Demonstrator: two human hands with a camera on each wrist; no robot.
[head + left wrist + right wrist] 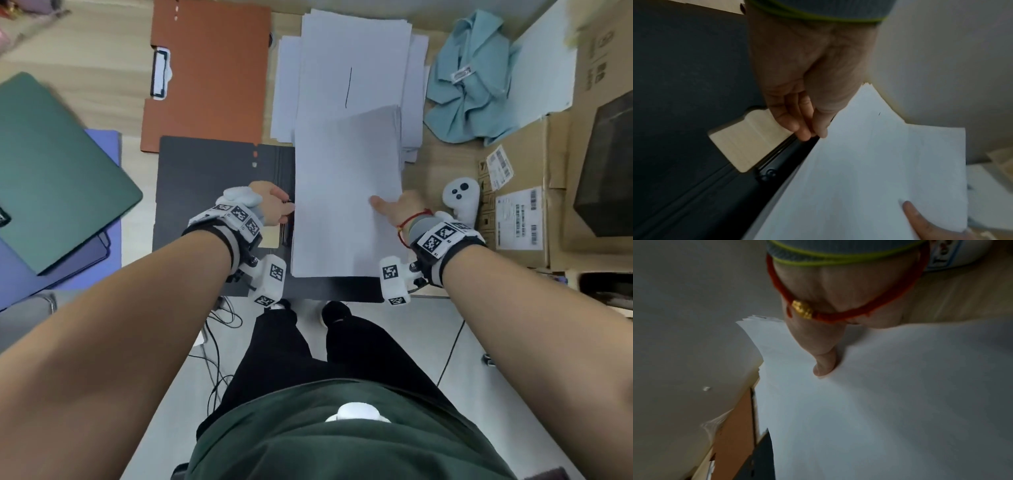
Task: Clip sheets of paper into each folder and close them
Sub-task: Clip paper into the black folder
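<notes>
The black folder (219, 164) lies open on the counter (102, 102), and a bundle of white sheets (346, 192) is being laid into its right half. The right hand (399, 209) has its grip on the right edge of this bundle: the thumb (825, 363) presses on top of the paper and the other fingers are hidden under it, so the bundle is pinched between them. In the wrist view the far end of the bundle seems a little raised; whether the near end already rests on the folder I cannot tell.

The left hand (272, 205) is just across the bundle from the right grip, at the spine. Its fingers (795, 123) are curled down onto the black clip bar (781, 155), and their tips touch the bar right beside the left edge of the paper. It looks like the hand pinches the bar to lift it, but if the clip is really open is too blurred to say.

I judge that the step in hand is to slide the sheets under the clip of this folder. The next move needs the clip to be held open while the right grip pushes the bundle toward the left grip, until the paper edge goes under the bar; then the bar is let go and the cover is folded over.

Beyond both grips lie the loose paper stack (352, 68) and an orange folder (209, 75). Outward from the left grip lies a green folder (58, 171), apparently closed, on a purple one (20, 267).
</notes>
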